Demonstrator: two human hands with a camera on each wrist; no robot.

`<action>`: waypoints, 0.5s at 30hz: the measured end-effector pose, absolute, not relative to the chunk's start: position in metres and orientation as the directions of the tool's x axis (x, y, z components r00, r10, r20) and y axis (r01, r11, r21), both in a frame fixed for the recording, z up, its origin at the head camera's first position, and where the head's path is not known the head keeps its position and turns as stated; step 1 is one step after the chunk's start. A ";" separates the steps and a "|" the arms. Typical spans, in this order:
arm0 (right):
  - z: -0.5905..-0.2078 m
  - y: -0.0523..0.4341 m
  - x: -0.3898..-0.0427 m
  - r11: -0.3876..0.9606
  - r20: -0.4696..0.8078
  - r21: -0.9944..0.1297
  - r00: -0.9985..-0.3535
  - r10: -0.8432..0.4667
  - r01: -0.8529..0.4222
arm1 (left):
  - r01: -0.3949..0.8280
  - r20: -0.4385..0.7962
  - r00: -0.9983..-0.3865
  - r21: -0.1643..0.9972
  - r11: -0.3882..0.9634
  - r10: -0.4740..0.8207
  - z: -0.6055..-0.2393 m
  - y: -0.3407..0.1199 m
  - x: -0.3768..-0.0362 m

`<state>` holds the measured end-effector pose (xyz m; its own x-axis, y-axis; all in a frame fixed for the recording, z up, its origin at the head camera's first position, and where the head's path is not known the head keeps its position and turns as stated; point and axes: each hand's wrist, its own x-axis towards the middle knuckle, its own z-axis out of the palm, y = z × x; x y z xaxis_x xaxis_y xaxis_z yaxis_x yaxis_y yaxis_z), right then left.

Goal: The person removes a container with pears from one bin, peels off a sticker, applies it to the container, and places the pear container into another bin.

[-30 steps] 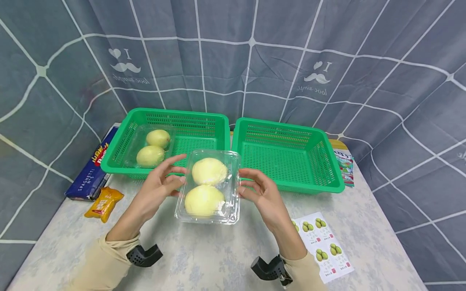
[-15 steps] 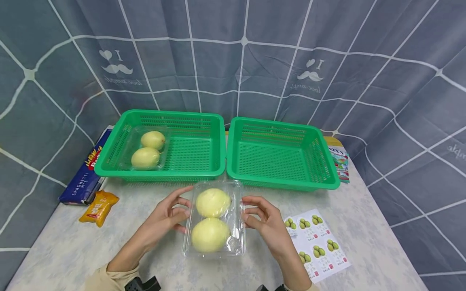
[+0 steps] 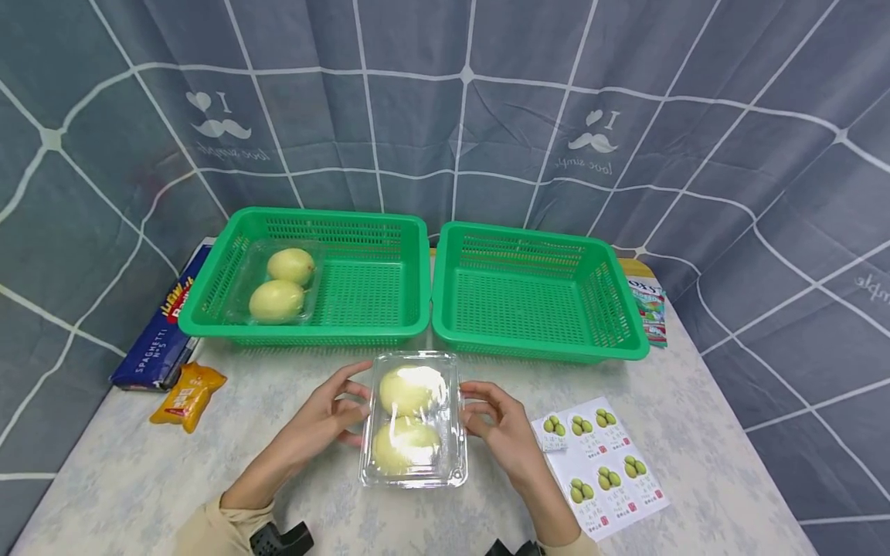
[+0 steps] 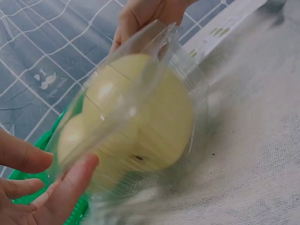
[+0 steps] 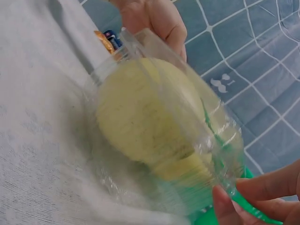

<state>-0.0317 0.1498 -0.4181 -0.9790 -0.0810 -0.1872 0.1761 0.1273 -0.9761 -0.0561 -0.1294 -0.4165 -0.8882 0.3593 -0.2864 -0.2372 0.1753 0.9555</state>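
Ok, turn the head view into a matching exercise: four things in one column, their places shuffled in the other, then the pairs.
Things
1. nearer clear plastic clamshell of yellow melons
2. white rectangular sheet of fruit labels
3. long blue spaghetti box
4. white, green and red packet

Places
A. beside the left green plastic basket
B. at the far end of the right green plastic basket
C. held between left hand and right hand
D. flat, just right of the right hand

Pairs: 1-C, 2-D, 3-A, 4-B

Indoor tabletop (image 3: 709, 494), perhaps a staged set, gridded curtain (image 3: 410, 116) (lettering (image 3: 582, 164) reversed)
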 end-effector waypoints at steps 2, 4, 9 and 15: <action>-0.419 0.150 -0.033 0.132 -0.176 -0.977 -0.982 -0.070 0.166 | -0.246 -0.299 -0.884 0.951 0.186 0.360 -0.417 -0.127 -0.057; -0.420 0.150 -0.033 0.135 -0.172 -0.977 -0.983 -0.061 0.163 | -0.257 -0.310 -0.881 0.948 0.189 0.358 -0.417 -0.125 -0.058; -0.419 0.150 -0.032 0.152 -0.175 -0.975 -0.982 -0.064 0.164 | -0.251 -0.299 -0.884 0.952 0.173 0.360 -0.417 -0.122 -0.059; -0.418 0.151 -0.030 0.187 -0.179 -0.970 -0.976 -0.128 0.154 | -0.227 -0.267 -0.893 0.962 0.150 0.362 -0.416 -0.121 -0.059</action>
